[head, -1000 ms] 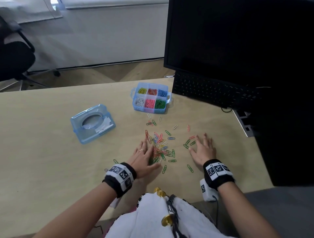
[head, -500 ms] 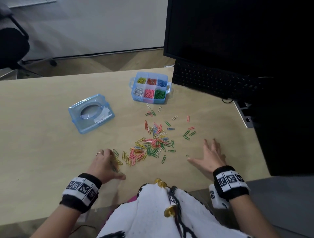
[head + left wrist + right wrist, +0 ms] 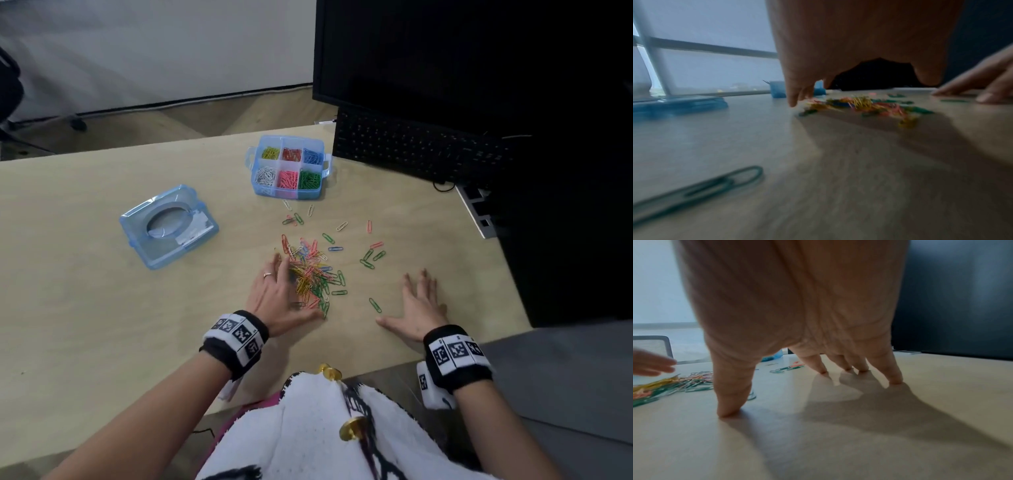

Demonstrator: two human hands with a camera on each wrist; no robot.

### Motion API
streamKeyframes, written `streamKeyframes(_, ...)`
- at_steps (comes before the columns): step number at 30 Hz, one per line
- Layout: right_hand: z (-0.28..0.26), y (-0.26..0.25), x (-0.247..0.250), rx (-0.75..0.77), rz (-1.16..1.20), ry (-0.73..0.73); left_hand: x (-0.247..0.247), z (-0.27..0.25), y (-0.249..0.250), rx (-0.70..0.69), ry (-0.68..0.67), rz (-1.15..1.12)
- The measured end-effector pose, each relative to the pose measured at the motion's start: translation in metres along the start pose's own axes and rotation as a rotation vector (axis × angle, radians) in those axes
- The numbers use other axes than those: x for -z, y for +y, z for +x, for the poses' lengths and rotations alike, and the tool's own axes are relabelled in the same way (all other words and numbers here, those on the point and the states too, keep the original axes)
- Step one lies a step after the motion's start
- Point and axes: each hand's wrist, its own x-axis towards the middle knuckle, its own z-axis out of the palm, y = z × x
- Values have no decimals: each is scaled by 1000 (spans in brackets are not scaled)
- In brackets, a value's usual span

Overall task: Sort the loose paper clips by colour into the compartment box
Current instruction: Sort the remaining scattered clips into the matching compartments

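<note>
A pale wooden tabletop (image 3: 85,308) carries a black monitor (image 3: 462,68) and keyboard (image 3: 411,147) at the far right. The compartment box (image 3: 288,167) sits beside the keyboard, each cell holding one colour; its lid (image 3: 168,226) lies apart to the left. The loose paper clips (image 3: 313,270) lie heaped in the middle. The left hand (image 3: 277,298) rests flat against the heap's edge — fingers extended, grasping nothing. The right hand (image 3: 416,305) lies spread, fingertips (image 3: 896,379) on bare wood.
</note>
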Motion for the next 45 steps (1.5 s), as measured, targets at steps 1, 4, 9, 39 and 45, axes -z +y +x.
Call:
streamKeyframes(1,0,0,0,1,-2,0,-4,2,1,25,-66,52)
streamKeyframes(4,1,1,0,4,-4,8,-16,14,4,1,-123,135)
streamKeyframes(9,2,1,0,-7,-36,2,-26,40,12,-105,-47,156)
streamKeyframes(39,6,-3,18,34,63,45,33,115,44,455,-71,-1260)
streamKeyframes(45,-10,-33,52,279,174,154,54,86,35,558,-333,-2128)
